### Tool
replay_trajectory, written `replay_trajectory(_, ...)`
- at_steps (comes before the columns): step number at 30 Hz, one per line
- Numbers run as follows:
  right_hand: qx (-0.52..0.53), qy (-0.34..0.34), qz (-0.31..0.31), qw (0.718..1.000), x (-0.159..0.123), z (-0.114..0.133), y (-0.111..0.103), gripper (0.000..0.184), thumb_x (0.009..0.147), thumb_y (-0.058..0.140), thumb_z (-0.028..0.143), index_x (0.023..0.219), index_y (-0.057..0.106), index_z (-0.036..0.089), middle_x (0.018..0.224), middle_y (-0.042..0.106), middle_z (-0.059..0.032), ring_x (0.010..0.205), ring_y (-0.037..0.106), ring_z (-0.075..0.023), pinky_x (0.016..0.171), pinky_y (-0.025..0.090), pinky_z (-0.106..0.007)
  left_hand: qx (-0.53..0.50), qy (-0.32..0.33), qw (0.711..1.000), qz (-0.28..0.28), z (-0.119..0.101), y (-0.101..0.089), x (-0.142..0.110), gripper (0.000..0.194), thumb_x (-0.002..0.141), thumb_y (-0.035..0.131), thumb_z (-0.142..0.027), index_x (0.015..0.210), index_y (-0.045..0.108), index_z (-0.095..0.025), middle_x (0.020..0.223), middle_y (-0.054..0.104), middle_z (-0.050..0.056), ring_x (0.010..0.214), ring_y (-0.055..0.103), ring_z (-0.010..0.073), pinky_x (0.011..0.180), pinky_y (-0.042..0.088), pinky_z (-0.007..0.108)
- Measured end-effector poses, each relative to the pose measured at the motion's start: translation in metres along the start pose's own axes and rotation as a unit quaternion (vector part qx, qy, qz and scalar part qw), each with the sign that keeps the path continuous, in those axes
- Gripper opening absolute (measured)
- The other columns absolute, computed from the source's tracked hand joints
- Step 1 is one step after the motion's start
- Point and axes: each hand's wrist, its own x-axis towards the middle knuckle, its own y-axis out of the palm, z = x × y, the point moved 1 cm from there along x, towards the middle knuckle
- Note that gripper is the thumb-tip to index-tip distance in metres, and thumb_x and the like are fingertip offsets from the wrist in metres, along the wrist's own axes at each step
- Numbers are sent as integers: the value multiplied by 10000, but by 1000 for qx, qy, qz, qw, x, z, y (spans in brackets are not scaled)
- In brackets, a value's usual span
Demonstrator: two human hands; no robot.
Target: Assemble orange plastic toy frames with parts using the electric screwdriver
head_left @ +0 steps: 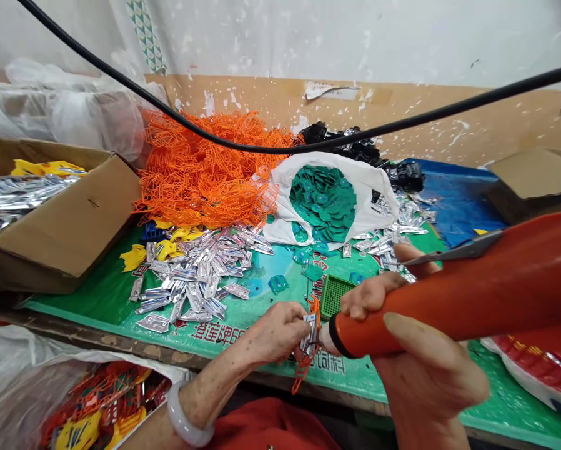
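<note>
My left hand [280, 331] pinches a small assembly over the front edge of the bench: a silver plastic piece [310, 331] together with an orange plastic frame [301, 374]. Wrapped around a large orange-red power screwdriver [449, 300], my right hand [416, 356] has its fingers near the front end and along the top lever. The driver's pale tip [327, 340] meets or nearly meets the silver piece; the exact contact is hidden. Just behind the tip lies a small green mesh tray [335, 296]. A loose teal piece [278, 284] rests left of it.
Silver parts [200, 275] lie heaped at left, before a tangled pile of orange frames [210, 169]. A white sack [280, 187] holds teal pieces. Cardboard boxes [69, 219] flank the bench. A black cable [243, 148] hangs across. Below left is a bag of mixed parts [97, 400].
</note>
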Motion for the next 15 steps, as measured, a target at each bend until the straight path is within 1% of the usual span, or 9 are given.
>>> replay_trajectory(6,3,9,8,1000,1,-1,1,338,726,748,208,1035,647,299,713,634,38,624,600,-131,668,539,-316,-9,1,1000,-2,-1,1,0,146,719,440,-290,753,547,-196,488,557,-49,343,397,98,340,239,199)
replay_trajectory(11,-6,-2,23,1000,0,-2,1,310,739,707,160,1013,644,293,729,636,35,640,593,-124,688,537,-314,-15,-1,1000,-6,-4,1,-1,127,737,472,-301,739,544,-197,481,558,-49,354,411,99,363,264,201)
replay_trajectory(15,-23,1,27,999,0,-2,3,361,741,691,144,1057,620,302,732,630,41,643,590,-126,680,531,-314,-25,0,1000,-10,-6,2,-2,115,735,476,-280,715,547,-191,497,569,-42,380,419,96,401,288,203)
